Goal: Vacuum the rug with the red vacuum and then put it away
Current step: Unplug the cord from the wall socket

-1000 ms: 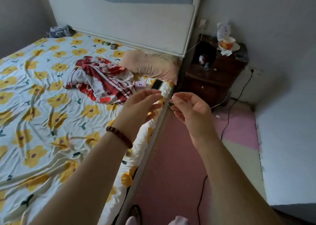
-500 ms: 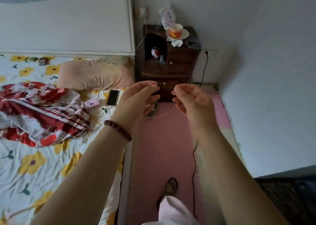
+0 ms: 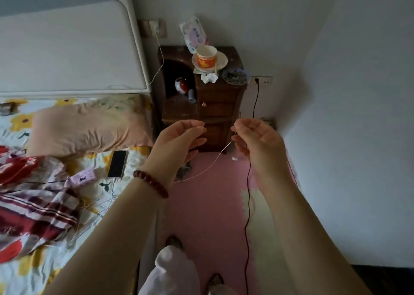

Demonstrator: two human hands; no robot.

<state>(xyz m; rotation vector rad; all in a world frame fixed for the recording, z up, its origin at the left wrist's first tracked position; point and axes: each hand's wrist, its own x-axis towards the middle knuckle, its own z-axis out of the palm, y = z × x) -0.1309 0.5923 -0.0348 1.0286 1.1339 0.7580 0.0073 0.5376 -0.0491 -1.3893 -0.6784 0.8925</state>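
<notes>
Right hand (image 3: 257, 142) pinching white cable (image 3: 210, 165), left hand (image 3: 177, 142) half-curled, grip unclear, pink rug (image 3: 201, 216) between bed (image 3: 44, 267), wall (image 3: 347, 160)

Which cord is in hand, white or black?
The thin white cord, pinched by the right hand; the black cord runs from wall socket to floor.

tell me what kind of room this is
Most likely a bedroom: a bed with a flowered sheet and a pillow, a padded headboard, and a dark wooden nightstand beside it.
</notes>
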